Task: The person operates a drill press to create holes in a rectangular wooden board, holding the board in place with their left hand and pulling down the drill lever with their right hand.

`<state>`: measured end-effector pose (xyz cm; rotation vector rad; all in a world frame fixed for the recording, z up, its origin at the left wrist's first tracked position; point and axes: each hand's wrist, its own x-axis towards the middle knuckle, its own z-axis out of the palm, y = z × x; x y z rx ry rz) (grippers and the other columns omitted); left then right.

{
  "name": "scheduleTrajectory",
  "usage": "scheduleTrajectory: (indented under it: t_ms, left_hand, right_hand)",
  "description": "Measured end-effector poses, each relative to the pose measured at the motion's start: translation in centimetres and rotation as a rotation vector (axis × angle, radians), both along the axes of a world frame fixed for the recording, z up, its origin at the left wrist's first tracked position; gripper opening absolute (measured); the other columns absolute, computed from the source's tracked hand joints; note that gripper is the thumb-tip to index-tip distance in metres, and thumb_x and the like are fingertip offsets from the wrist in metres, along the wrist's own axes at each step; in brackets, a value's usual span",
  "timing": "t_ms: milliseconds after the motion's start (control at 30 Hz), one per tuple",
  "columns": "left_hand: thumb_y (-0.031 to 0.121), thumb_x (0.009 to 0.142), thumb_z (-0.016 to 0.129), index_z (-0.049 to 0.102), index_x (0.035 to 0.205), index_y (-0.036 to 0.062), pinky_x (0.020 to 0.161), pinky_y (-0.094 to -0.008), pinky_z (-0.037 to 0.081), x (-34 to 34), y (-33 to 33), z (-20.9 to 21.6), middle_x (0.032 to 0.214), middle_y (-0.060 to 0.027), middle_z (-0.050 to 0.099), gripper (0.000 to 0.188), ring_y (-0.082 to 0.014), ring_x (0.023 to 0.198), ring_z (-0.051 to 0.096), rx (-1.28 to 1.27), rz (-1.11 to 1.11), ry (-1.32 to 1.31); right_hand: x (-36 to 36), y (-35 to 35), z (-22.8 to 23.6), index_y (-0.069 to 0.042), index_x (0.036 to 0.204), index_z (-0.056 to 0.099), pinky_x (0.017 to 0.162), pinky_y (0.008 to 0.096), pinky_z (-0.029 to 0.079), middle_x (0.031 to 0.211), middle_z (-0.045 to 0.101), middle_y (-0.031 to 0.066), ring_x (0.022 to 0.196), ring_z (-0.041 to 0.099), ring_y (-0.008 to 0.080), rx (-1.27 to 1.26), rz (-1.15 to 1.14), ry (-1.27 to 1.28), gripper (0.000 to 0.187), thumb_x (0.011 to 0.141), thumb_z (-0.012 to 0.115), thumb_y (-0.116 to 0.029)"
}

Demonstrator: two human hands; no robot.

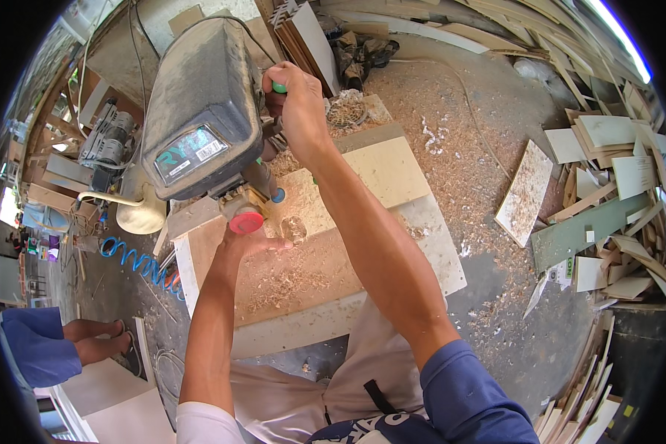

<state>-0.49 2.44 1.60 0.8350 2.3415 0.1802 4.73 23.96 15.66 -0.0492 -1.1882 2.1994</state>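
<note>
A dusty black drill press (207, 89) stands over a wooden table, its head at the upper left of centre. My right hand (302, 103) is closed around a feed handle (279, 87) with a green knob, on the right side of the head. Beneath the head, my left hand (250, 246) rests on a sawdust-covered board (288, 270), thumb stretched out to the right. A round red part (246, 220) of the machine hides most of its other fingers. Close to that thumb lies a pile of shavings (294, 229). A pale board (381, 177) runs along the table's far side.
Wood offcuts (621, 192) are heaped at the right, near a shavings-strewn loose board (525, 192) on the floor. A blue coiled air hose (137, 259) hangs left of the table. Another person's legs (96, 337) show at lower left. A cable (466, 96) crosses the floor.
</note>
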Motion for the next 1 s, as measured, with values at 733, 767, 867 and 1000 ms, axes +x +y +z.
scheduleTrajectory:
  t_ms: [733,767,867,1000]
  left_hand:
    - [0.061,0.05,0.091,0.012,0.154,-0.0119,0.125,-0.045,0.016,0.4,0.5,0.4,0.161,-0.0319,0.015,0.149,-0.0423,0.152,0.014,-0.001,-0.028,0.049]
    - [0.06,0.05,0.091,0.012,0.154,-0.0119,0.125,-0.0449,0.016,0.4,0.5,0.4,0.161,-0.0318,0.015,0.149,-0.0424,0.152,0.014,0.004,-0.027,0.051]
    - [0.059,0.051,0.091,0.013,0.154,-0.0119,0.125,-0.0449,0.016,0.3,0.3,0.4,0.161,-0.0316,0.015,0.148,-0.0424,0.152,0.014,0.028,-0.017,0.045]
    - [0.057,0.051,0.092,0.012,0.154,-0.0121,0.125,-0.0447,0.017,0.2,0.1,0.0,0.161,-0.0316,0.015,0.148,-0.0414,0.152,0.014,0.015,-0.004,0.043]
  right_hand:
    - [0.1,-0.2,-0.9,-0.005,0.075,0.053,0.062,0.026,0.037,0.075,0.051,0.0005,0.068,0.044,0.009,0.008,0.003,0.06,0.025,0.094,0.048,-0.02]
    - [0.1,-0.3,-0.9,-0.005,0.075,0.053,0.063,0.026,0.037,0.075,0.051,0.0005,0.068,0.044,0.009,0.002,0.005,0.058,0.024,0.094,0.048,-0.02]
    - [0.1,-0.2,-0.9,-0.005,0.076,0.053,0.063,0.0258,0.037,0.075,0.051,0.0007,0.068,0.044,0.0091,0.015,0.012,0.067,0.024,0.094,0.048,-0.019]
    - [0.1,-0.3,-0.9,-0.004,0.077,0.053,0.063,0.0259,0.037,0.076,0.051,0.0007,0.068,0.044,0.0093,0.012,0.019,0.068,0.024,0.094,0.048,-0.019]
